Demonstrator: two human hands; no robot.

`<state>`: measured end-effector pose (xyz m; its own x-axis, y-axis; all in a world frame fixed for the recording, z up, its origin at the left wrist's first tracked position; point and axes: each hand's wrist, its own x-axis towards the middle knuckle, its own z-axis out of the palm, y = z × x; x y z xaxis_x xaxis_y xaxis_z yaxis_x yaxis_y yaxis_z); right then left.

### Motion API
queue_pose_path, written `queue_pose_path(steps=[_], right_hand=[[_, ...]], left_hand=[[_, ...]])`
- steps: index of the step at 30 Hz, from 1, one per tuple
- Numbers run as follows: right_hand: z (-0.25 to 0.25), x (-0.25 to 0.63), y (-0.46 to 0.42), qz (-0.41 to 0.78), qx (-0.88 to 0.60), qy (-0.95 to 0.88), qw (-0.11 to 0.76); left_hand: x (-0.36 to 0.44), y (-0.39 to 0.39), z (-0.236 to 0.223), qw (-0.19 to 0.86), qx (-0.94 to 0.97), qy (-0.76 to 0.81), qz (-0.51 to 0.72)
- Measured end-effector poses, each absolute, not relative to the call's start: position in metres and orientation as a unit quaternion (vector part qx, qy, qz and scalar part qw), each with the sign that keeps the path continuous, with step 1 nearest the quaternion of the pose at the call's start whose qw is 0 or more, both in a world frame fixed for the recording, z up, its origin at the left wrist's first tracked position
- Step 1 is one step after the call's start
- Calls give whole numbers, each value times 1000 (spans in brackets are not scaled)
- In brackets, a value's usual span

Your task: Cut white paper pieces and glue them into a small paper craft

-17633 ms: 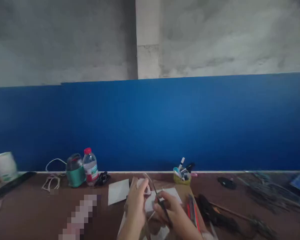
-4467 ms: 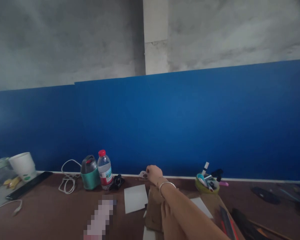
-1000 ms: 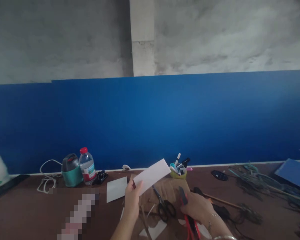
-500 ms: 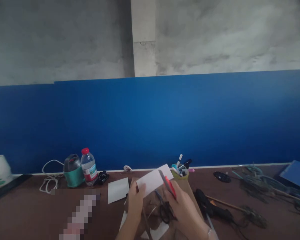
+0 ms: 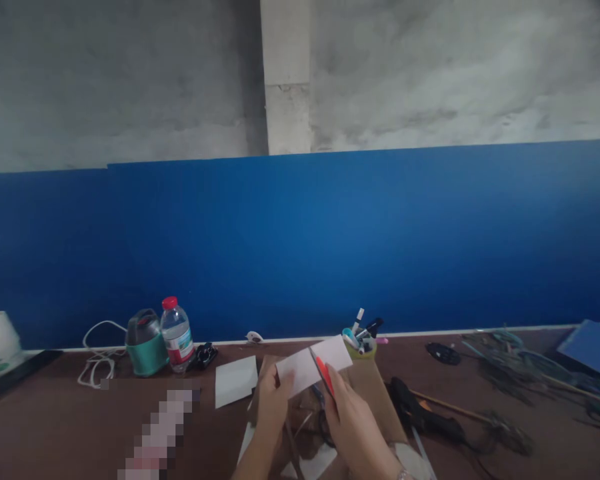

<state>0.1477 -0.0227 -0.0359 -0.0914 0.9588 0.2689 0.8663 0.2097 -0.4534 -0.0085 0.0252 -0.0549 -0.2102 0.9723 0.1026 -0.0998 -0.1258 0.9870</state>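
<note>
My left hand point(image 5: 273, 405) pinches the near end of a white paper strip point(image 5: 313, 363) and holds it tilted above the table. My right hand point(image 5: 350, 420) grips a red-handled cutter point(image 5: 324, 375) whose tip lies across the middle of the strip. Black scissors point(image 5: 323, 417) lie on brown cardboard point(image 5: 375, 400) under my hands, mostly hidden. White paper scraps point(image 5: 320, 460) lie near my wrists.
A white paper square point(image 5: 236, 381), a water bottle point(image 5: 177, 334), a green jar point(image 5: 143, 343) and a white cable point(image 5: 96, 363) sit left. A pen cup point(image 5: 361, 341) stands behind the strip. A black tool point(image 5: 423, 413), cords point(image 5: 510, 363) and a blue folder point(image 5: 593, 348) lie right.
My right hand picked up the red cutter from the table and brought it up across the paper strip. My left hand lowered the strip slightly.
</note>
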Motion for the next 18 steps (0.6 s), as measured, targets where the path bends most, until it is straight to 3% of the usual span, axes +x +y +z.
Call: queue_pose_path(steps=[18], right_hand=[[-39, 147, -19, 95, -626, -735, 242]], left_hand=[[-7, 21, -47, 478, 435, 436, 626]])
